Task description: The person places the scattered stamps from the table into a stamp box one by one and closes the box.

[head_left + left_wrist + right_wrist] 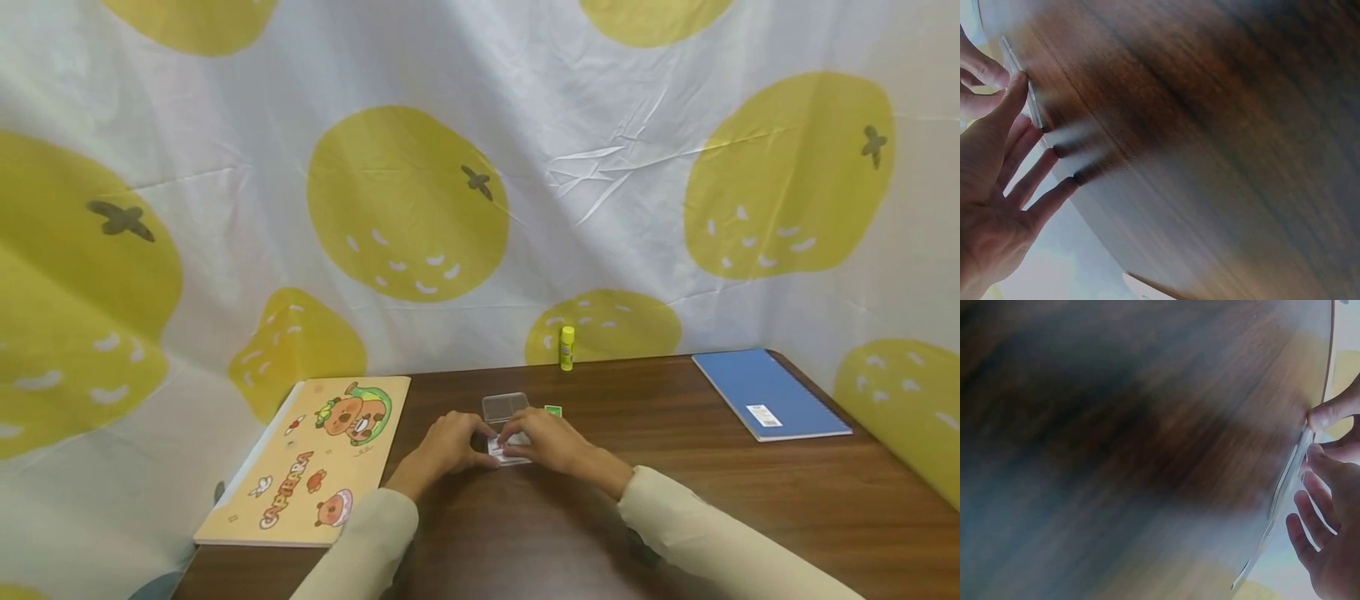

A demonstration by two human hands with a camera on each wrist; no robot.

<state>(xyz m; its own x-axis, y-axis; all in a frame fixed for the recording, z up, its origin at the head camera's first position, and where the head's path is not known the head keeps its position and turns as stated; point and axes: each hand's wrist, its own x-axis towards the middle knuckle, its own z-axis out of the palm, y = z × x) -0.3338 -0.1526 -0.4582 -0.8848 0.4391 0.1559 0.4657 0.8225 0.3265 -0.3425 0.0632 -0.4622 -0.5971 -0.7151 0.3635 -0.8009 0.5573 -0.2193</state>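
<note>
Both hands meet over a small clear plastic case [506, 407] whose lid stands raised at the back. White card-like pieces [495, 452] with a reddish mark lie in its front half. The left hand [447, 446] holds the left edge between thumb and index finger; its other fingers stretch down to the table in the left wrist view. From the right, the right hand [551, 437] pinches at the white pieces with thumb and index fingertips, while its remaining fingers spread loosely in the right wrist view. Fingers partly hide the contents. A small green card [553, 411] lies behind the right hand.
A yellow glue stick [567, 348] stands upright at the table's back edge. On the left lies a large capybara-printed pad [307, 467]; on the right, a blue spiral notebook [765, 392]. Lemon-patterned cloth [525, 250] hangs around the brown wooden table [720, 492].
</note>
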